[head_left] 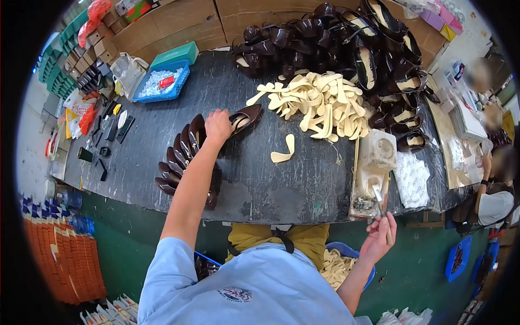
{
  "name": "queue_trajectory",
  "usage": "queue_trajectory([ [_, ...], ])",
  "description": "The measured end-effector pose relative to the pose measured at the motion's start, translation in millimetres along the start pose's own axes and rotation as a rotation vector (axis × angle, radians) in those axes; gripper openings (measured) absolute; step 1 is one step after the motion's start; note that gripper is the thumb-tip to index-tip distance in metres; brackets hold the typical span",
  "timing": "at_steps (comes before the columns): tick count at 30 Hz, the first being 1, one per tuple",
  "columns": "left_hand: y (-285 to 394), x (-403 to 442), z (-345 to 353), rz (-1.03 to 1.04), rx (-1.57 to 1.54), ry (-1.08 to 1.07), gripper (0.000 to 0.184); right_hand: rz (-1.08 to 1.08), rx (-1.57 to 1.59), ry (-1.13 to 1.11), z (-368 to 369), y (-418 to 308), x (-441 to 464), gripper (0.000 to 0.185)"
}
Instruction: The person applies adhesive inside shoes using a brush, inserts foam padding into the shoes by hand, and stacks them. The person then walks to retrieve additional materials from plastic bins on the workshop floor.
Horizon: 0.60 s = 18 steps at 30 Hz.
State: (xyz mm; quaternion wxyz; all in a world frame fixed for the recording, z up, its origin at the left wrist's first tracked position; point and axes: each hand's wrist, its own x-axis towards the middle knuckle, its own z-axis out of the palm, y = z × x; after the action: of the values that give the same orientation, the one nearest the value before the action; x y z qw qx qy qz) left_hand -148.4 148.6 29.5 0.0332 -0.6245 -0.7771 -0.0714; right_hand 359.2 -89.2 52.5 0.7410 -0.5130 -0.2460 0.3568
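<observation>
My left hand is closed around the heel end of a glossy dark brown shoe, whose pointed toe faces right. Beside and below that hand, a curved row of matching shoes stands on the table, partly hidden by my forearm. In my right hand is a brush, its handle held between the fingers. The bristle end is over a stained glue tray at the table's front edge. A single cream insole lies between my hands.
Behind it lies a heap of cream insoles, with many dark shoes piled at the back right. A white block-like container sits on the tray, near white patterned paper. A blue basket stands back left. Another person sits at right.
</observation>
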Motion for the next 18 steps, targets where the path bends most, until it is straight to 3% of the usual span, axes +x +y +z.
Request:
queue_trajectory([
  [3,-2.6,9.1,16.3,-0.167,-0.048,-0.087,0.023,0.002,-0.004,-0.03,1.7,6.4,-3.4,0.034],
  [6,11.1,-20.1,1.8,0.041,-0.166,-0.137,0.029,-0.043,-0.055,-0.011,2.0,5.9,-0.7,0.035],
  [7,17.7,-35.4,-3.4,0.092,-0.242,-0.137,0.032,-0.068,-0.103,-0.021,0.2,6.7,1.4,0.034],
  [11,63.8,-141.5,-35.3,-0.087,-0.561,-0.227,0.041,-0.156,-0.242,-0.002,-4.2,7.3,18.2,0.028],
  [14,99.4,-212.2,-35.1,-0.105,-0.763,-0.227,0.05,-0.175,-0.412,-0.036,-8.5,-4.2,32.4,0.021],
  [18,130.1,-246.2,-28.4,-0.108,-0.845,-0.335,0.059,-0.269,-0.559,-0.101,-5.6,-4.0,56.0,0.011],
])
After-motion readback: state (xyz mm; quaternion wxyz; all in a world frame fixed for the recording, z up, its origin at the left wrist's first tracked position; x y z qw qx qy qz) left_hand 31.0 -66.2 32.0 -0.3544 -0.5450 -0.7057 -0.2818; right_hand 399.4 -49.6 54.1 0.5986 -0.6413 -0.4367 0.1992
